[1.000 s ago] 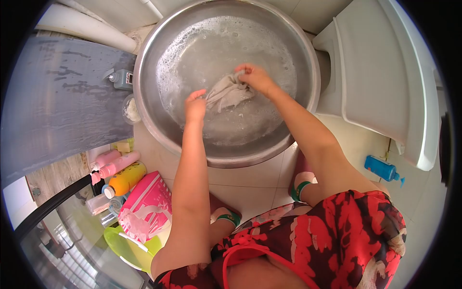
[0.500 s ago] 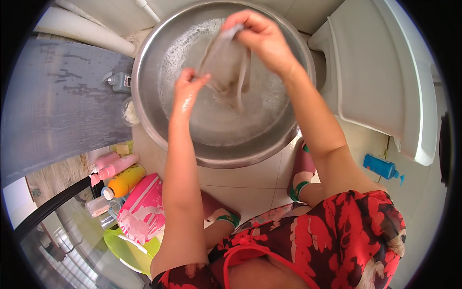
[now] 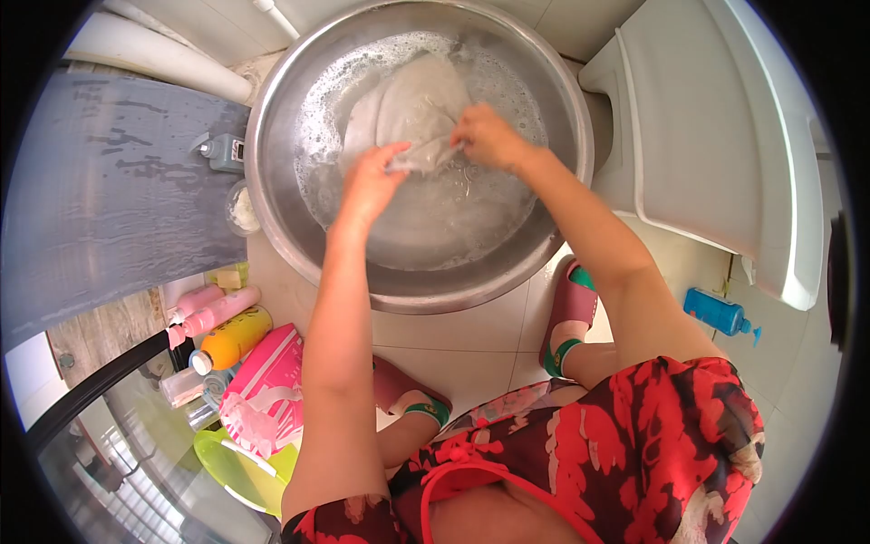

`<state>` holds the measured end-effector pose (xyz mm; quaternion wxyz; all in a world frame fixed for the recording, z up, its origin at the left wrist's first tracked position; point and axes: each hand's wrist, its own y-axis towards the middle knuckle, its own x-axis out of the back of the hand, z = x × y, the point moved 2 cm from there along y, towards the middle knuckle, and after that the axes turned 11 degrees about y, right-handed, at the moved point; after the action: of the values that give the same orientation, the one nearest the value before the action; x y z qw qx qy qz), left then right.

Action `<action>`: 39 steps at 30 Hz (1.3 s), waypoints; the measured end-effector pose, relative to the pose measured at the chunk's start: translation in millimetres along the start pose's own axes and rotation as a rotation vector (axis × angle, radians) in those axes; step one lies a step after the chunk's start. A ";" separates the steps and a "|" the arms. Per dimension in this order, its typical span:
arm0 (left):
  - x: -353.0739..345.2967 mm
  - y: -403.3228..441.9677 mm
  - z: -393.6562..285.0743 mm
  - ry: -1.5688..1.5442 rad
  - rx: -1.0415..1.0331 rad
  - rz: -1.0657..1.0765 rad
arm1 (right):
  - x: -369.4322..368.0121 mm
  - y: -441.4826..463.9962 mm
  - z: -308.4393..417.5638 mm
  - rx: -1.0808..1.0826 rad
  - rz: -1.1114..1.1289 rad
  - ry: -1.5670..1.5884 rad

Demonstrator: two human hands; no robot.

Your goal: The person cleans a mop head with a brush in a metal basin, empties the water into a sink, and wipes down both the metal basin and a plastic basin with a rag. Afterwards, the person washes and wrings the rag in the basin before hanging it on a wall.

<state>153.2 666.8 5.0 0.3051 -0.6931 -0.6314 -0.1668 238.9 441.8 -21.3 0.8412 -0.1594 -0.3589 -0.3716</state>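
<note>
A large round metal basin (image 3: 399, 295) holds cloudy water with suds along its far and left sides. Spread in the water is a pale grey cloth (image 3: 417, 95), partly sunk and puffed up at the far end; its exact kind I cannot make out. My left hand (image 3: 370, 184) pinches the cloth's near edge on the left, thumb and fingers closed. To its right, my right hand (image 3: 488, 138) is closed on the same near edge. Both hands are low, just over the water.
At the left, a grey washboard-like panel (image 3: 127, 181) stands near a grey bottle (image 3: 225, 152) and a cup of white powder (image 3: 243, 208). Pink and orange bottles (image 3: 236, 337) lie lower left. A white plastic cabinet (image 3: 716, 118) and a blue pump bottle (image 3: 716, 311) are at right.
The cloth, held up over the basin before, now lies spread in the water. My right hand has come down and nearer; my left hand has moved slightly right and nearer.
</note>
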 end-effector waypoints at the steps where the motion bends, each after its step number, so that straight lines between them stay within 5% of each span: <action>1: -17.8 -6.1 12.8 0.093 -0.036 0.032 | -9.0 -6.8 1.4 -0.033 0.154 -0.033; 3: -25.8 -14.2 14.4 0.187 -0.068 0.067 | -15.4 -15.9 15.4 -0.066 0.309 -0.062; 5: -28.5 -22.2 10.1 0.370 0.214 0.713 | -12.4 -18.1 30.2 -0.473 0.791 0.072; 8: -9.1 -15.5 13.4 0.170 0.182 0.894 | 15.1 -7.6 55.3 -0.390 0.934 0.220; 9: -0.5 -13.2 10.1 0.020 0.160 0.950 | 28.0 -1.0 55.1 -0.353 0.789 0.357; 11: 21.4 -6.9 11.7 -0.058 0.180 0.793 | 38.4 15.7 34.9 -0.281 0.365 0.694; 12: 34.3 1.4 16.9 -0.202 0.249 0.474 | 37.7 21.5 25.7 -0.245 0.081 0.887; 13: 42.8 5.1 21.9 -0.340 0.312 0.149 | 32.3 23.7 17.5 -0.248 0.084 0.887; 14: 41.8 5.0 24.0 -0.341 0.313 0.149 | 33.6 26.3 9.8 -0.375 -0.251 0.827; 15: 44.8 4.6 27.8 -0.365 0.382 -0.071 | 36.3 25.8 4.8 -0.494 -0.584 0.748; 16: 47.6 3.3 31.3 -0.385 0.446 -0.292 | 32.6 25.5 0.8 -0.491 -0.583 0.748; 18: 32.8 1.5 50.8 -0.412 0.541 -0.325 | 9.0 18.2 -18.0 -0.871 -0.144 0.348; 20: 9.3 -0.5 91.7 -0.603 0.636 -0.187 | -26.5 3.8 -7.1 -0.881 -0.040 0.194; 22: -2.5 -7.0 61.2 -0.689 0.718 -0.139 | -39.7 0.3 25.0 -0.851 0.189 0.289; 24: -18.0 -10.2 38.8 -0.776 0.806 -0.083 | -65.2 -0.3 46.7 -0.764 0.142 0.392; 27: -28.2 -8.5 27.7 -0.946 0.772 0.102 | -108.9 3.2 63.5 -0.469 0.193 0.552; 29: -31.5 -13.2 23.6 -1.319 0.619 0.200 | -121.1 1.5 53.2 -0.430 0.135 0.624; 31: -27.5 -15.8 24.0 -1.291 0.606 0.254 | -120.2 -0.7 37.0 -0.393 0.079 0.693; 33: -25.2 -18.8 37.3 -0.955 0.741 0.164 | -98.6 -3.4 33.4 -0.515 0.068 0.314; 36: -8.8 -21.1 38.1 -0.633 0.666 0.031 | -85.6 -9.4 39.5 -0.574 0.113 -0.137; 39: 3.0 -25.2 12.1 -0.550 0.685 -0.161 | -55.9 4.2 53.0 -0.451 0.242 -0.325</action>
<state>127.2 677.2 3.0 0.3239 -0.5191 -0.7599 0.2194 190.2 501.6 -25.0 0.7543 -0.4411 -0.3758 -0.3086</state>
